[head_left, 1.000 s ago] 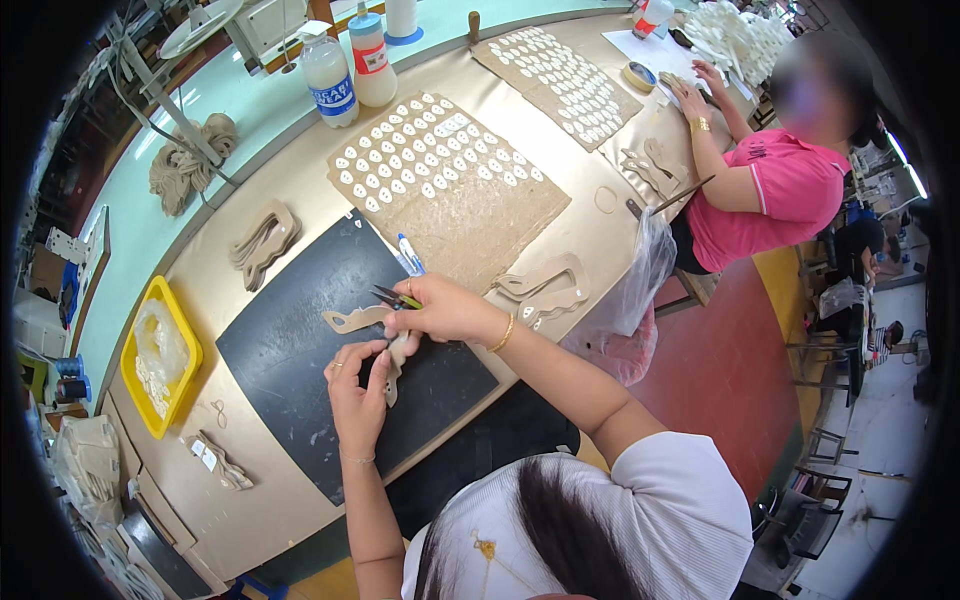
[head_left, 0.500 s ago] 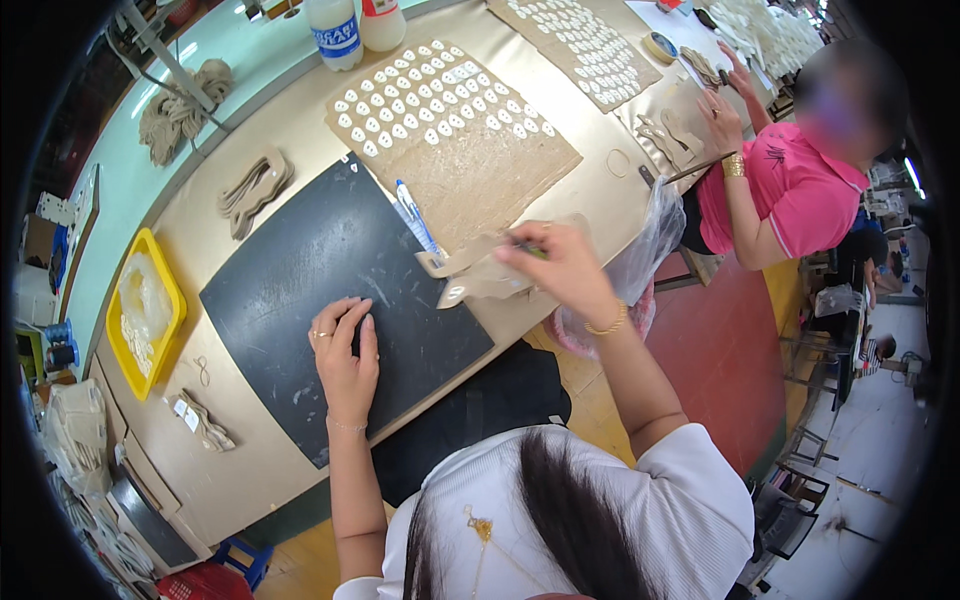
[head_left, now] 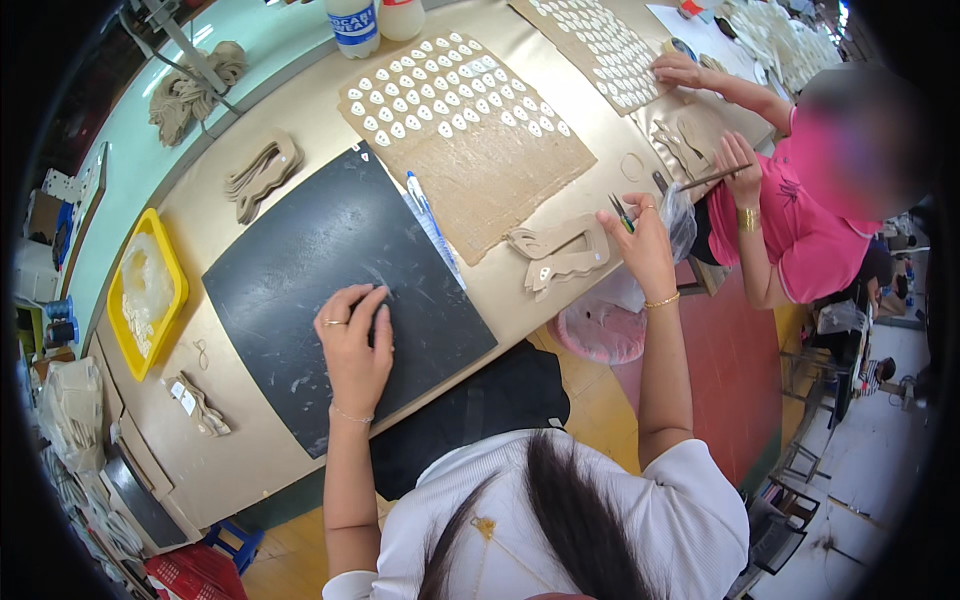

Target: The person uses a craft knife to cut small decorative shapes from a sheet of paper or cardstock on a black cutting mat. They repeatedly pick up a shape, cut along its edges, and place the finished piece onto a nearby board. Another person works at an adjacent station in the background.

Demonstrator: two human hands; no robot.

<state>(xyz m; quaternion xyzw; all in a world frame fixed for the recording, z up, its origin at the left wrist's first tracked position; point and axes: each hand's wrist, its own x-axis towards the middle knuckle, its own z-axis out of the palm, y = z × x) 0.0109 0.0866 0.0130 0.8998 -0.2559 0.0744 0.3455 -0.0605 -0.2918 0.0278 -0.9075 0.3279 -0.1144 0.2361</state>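
Snips sit gripped in your right hand; your left hand curls loosely over the black mat, seemingly holding nothing. Beige pieces lie near your right hand, at least one apparently white-patched, while many white patches remain on the brown board, its lower part bare.

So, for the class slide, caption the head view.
Left hand over a black mat; right hand holding a green-and-black pointed tool beside beige pieces.
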